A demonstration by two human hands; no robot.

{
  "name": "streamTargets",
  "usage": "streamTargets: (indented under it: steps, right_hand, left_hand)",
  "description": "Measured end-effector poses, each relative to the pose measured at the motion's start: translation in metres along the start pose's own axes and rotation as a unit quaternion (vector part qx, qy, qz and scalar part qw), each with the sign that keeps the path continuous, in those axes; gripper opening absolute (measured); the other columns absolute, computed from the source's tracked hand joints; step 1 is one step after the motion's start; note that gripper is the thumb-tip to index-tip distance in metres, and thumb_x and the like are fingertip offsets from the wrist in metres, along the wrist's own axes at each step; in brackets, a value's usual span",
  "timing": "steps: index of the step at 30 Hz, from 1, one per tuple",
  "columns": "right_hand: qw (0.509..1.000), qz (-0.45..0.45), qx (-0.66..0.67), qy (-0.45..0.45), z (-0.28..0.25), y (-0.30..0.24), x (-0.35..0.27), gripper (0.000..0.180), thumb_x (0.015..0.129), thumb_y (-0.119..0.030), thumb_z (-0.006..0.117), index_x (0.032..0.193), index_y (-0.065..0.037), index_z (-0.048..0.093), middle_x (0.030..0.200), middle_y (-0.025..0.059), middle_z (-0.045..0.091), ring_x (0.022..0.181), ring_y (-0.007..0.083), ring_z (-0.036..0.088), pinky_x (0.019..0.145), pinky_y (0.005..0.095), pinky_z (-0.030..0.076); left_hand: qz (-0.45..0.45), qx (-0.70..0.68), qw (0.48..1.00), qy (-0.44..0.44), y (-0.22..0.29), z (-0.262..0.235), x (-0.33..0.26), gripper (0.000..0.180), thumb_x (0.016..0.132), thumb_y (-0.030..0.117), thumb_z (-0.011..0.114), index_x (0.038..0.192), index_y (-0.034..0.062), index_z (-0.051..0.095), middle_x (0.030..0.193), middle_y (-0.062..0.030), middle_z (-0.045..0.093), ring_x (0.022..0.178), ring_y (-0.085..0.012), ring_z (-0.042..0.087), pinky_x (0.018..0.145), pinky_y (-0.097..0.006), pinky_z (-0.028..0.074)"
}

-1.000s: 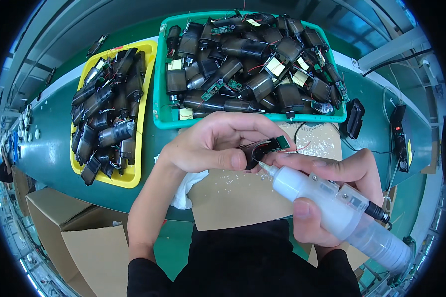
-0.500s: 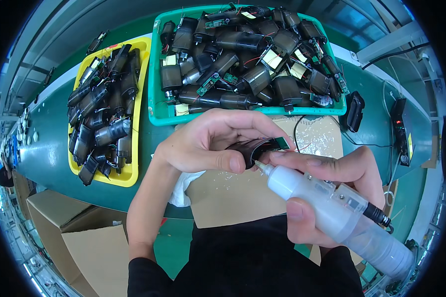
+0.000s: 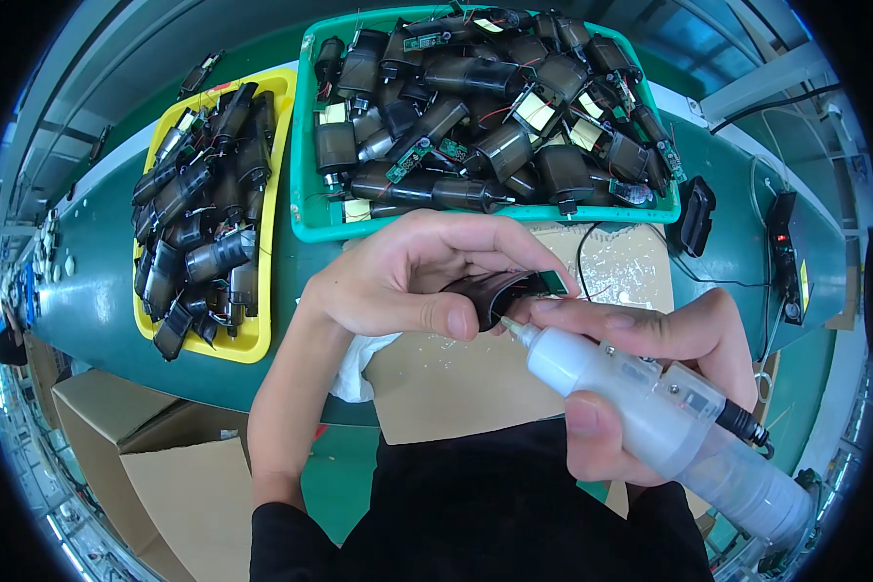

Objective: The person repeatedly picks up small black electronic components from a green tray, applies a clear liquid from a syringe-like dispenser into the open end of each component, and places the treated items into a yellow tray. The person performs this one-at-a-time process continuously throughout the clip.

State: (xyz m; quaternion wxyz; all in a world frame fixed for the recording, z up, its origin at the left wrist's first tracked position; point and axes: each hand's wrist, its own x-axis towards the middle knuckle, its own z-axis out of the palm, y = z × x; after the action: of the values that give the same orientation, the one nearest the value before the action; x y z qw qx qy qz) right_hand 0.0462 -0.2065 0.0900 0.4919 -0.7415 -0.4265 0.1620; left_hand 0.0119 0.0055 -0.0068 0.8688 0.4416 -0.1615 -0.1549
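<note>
My left hand (image 3: 417, 276) is closed round a dark translucent curved housing (image 3: 487, 291), which has wires inside and a small green circuit board at its far edge. Between my right thumb and fingers, my right hand (image 3: 664, 359) grips a white, clear-bodied glue dispenser (image 3: 640, 412) that slants down to the right. The dispenser's fine nozzle (image 3: 510, 325) is at the rim of the housing's open end. Just past the nozzle, my right index fingertip is close to the housing; whether it touches is hard to make out.
Dark housings with wires and circuit boards fill a green tray (image 3: 306, 209) at the back and a yellow tray (image 3: 279, 194) on the left. Under my hands lies a brown cardboard sheet (image 3: 456, 388) with white specks. A black device (image 3: 786, 257) with cables stands right; an open carton (image 3: 189, 485) is lower left.
Both hands keep nearly the same pose. The dispenser has shifted very slightly to the right, its nozzle still at the housing's rim.
</note>
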Motion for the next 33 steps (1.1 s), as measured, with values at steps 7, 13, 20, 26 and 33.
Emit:
streamTargets:
  steps: [7,13,20,26,33]
  right_hand:
    - [1.000,-0.011,-0.010,-0.013,-0.0014,-0.0011,0.0015,0.041,0.080,-0.011,0.067,0.098,0.004,0.034,0.098,0.0274,0.062,0.098,0.0334,0.064,0.087,0.0399,0.052]
    - [1.000,-0.022,-0.015,-0.017,-0.0012,-0.0015,0.0010,0.040,0.081,-0.011,0.066,0.097,0.005,0.033,0.098,0.0268,0.062,0.097,0.0338,0.064,0.086,0.0396,0.052]
    - [0.999,-0.008,-0.010,-0.047,-0.0058,-0.0040,0.0003,0.041,0.081,-0.009,0.066,0.100,0.006,0.033,0.100,0.0280,0.062,0.099,0.0345,0.063,0.088,0.0395,0.051]
    - [0.998,0.014,-0.008,-0.061,-0.0093,-0.0089,0.0019,0.042,0.081,-0.010,0.066,0.100,0.006,0.033,0.099,0.0286,0.062,0.099,0.0345,0.063,0.088,0.0404,0.051]
    - [0.999,-0.006,0.013,-0.031,-0.0028,-0.0035,-0.0014,0.042,0.082,-0.013,0.066,0.099,0.005,0.032,0.097,0.0292,0.062,0.096,0.0353,0.064,0.086,0.0420,0.052]
  left_hand:
    - [0.002,-0.013,1.000,0.000,0.0006,0.0006,-0.0013,0.074,0.071,0.036,0.080,0.116,-0.0145,0.049,0.115,-0.0222,0.058,0.111,-0.0279,0.056,0.097,-0.037,0.042]
    - [0.016,-0.011,1.000,-0.019,0.0023,0.0004,0.0000,0.075,0.070,0.035,0.080,0.117,-0.0150,0.049,0.115,-0.0227,0.058,0.110,-0.0281,0.057,0.096,-0.036,0.042]
    - [0.018,-0.023,0.999,-0.018,0.0016,0.0009,-0.0018,0.073,0.070,0.032,0.081,0.117,-0.0149,0.049,0.115,-0.0231,0.058,0.110,-0.0284,0.057,0.096,-0.037,0.042]
    - [0.013,-0.017,1.000,-0.020,0.0011,0.0008,-0.0026,0.073,0.070,0.032,0.081,0.117,-0.0147,0.049,0.115,-0.0230,0.057,0.110,-0.0282,0.057,0.096,-0.037,0.042]
    - [0.024,-0.019,0.999,-0.018,0.0017,0.0018,-0.0032,0.073,0.071,0.033,0.080,0.116,-0.0145,0.050,0.115,-0.0227,0.057,0.109,-0.0277,0.057,0.095,-0.037,0.042]
